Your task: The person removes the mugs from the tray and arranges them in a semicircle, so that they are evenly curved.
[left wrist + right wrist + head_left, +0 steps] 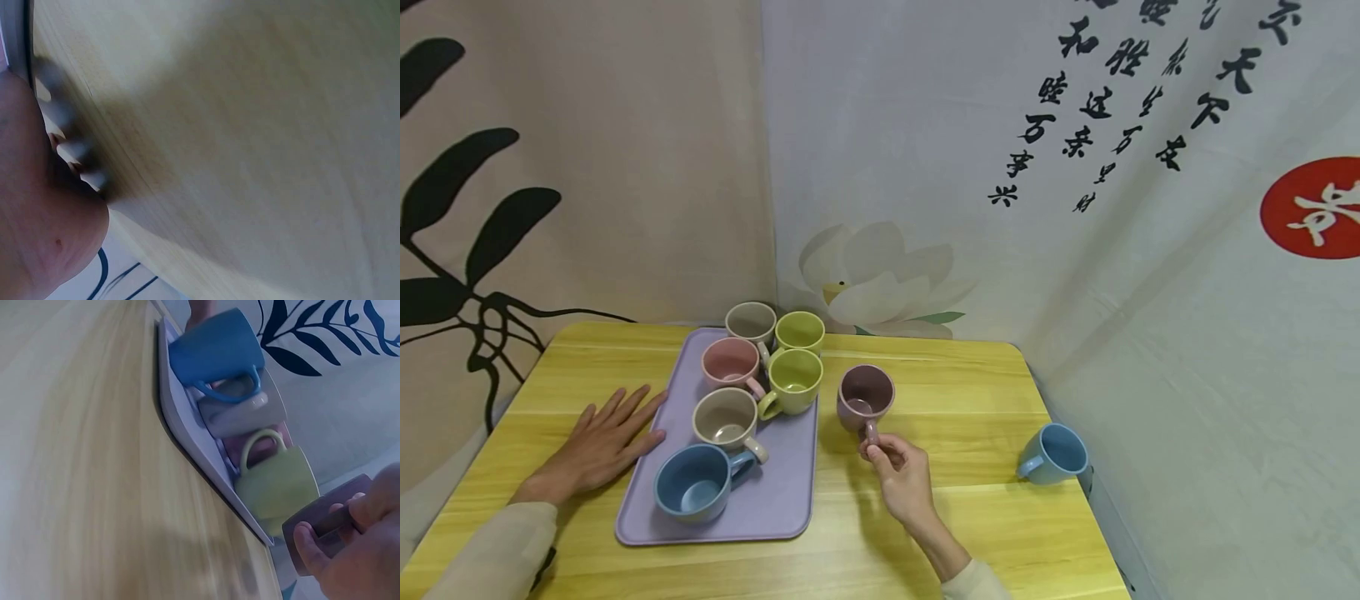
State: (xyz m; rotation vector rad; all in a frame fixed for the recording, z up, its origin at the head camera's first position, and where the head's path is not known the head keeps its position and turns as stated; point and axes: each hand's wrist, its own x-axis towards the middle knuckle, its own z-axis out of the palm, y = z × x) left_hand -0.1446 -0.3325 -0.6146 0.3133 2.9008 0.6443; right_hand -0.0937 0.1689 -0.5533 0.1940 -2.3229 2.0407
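Right hand (pixel 901 473) pinches the handle of a mauve ceramic mug (pixel 866 397), which stands on the yellow wooden table (pixel 940 508) just off the lilac plastic tray's (pixel 775 508) 3 o'clock edge. Left hand (pixel 601 443) lies flat, fingers straight, on the table at the tray's 9 o'clock. Six mugs sit on the tray. Left off it: the mauve one and a light-blue ceramic mug (pixel 1054 454) far out at 3 o'clock.

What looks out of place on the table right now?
The light blue ceramic mug lies tipped on its side near the wooden table's right edge, far from the lilac tray where six mugs stand upright. Nothing looks spilled or broken. The right hand pinches the mauve mug's handle beside the tray.
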